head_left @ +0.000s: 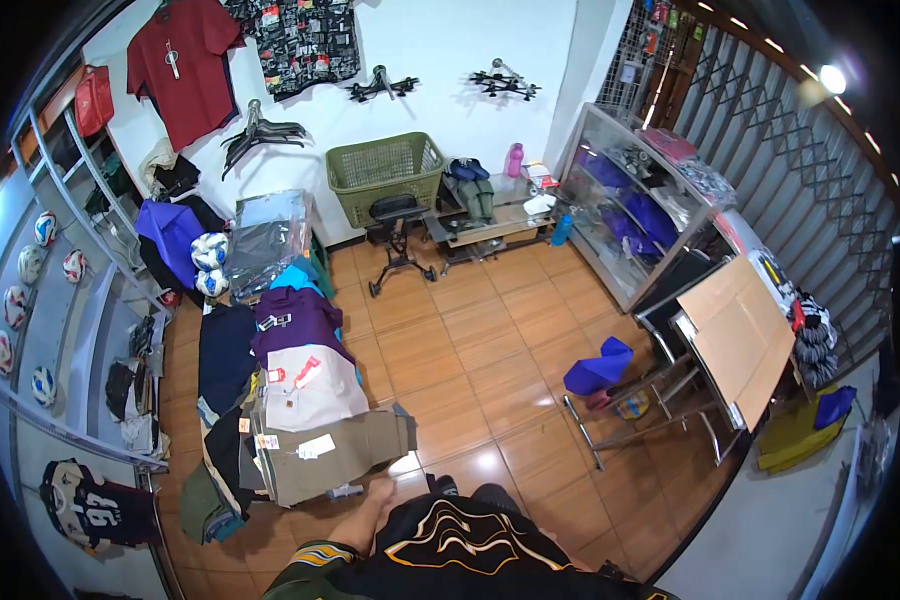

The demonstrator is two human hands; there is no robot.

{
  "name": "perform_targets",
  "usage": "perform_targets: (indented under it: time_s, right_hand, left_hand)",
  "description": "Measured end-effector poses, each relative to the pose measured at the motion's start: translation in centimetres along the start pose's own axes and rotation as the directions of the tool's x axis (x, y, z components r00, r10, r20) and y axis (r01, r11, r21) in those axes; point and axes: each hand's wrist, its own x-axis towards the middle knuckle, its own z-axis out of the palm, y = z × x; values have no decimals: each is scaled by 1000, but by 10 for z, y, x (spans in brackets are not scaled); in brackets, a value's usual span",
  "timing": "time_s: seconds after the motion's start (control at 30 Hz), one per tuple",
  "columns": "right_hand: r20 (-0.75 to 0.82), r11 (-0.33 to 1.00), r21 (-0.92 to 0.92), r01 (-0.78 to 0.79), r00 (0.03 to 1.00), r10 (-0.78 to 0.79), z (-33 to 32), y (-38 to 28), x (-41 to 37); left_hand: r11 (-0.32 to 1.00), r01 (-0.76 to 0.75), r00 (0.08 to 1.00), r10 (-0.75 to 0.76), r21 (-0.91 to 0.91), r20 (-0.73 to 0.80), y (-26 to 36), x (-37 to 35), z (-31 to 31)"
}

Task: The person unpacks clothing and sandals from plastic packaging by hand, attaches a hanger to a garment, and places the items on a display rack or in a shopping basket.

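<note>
My left hand (378,491) hangs low at the bottom of the view, beside the front edge of a pile of clothes. It is small and dim, and I cannot make out its fingers. Nearest to it lie folded olive-brown trousers (345,462) with a white tag (316,446). Behind them on the pile are a white garment (315,395) with red tags and a purple shirt (295,325). Dark navy clothing (226,350) lies along the pile's left side. My right hand is hidden below my black patterned shirt (475,545).
A green basket (385,170) stands by the back wall near a black stool (398,235). To the right are a glass display case (610,215) and a metal-framed table with a cardboard sheet (745,330). Shelves with balls (30,264) line the left. Tiled floor (460,350) runs between.
</note>
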Motion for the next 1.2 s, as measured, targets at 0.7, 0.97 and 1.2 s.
perform_targets:
  time_s: [0.7,0.97,1.2]
  right_hand:
    - [142,779,-353,518,853,-503,97,-565,67]
    - [356,169,-499,850,379,-855,240,-825,-5]
    - [375,-119,-546,829,115,-920,341,-940,-60]
  left_hand:
    - [778,-551,835,506,-302,-218,396,125,-56]
    - [648,-760,580,646,-46,-496,559,190,-129]
    - [731,-608,571,674,311,-468,693,197,-217]
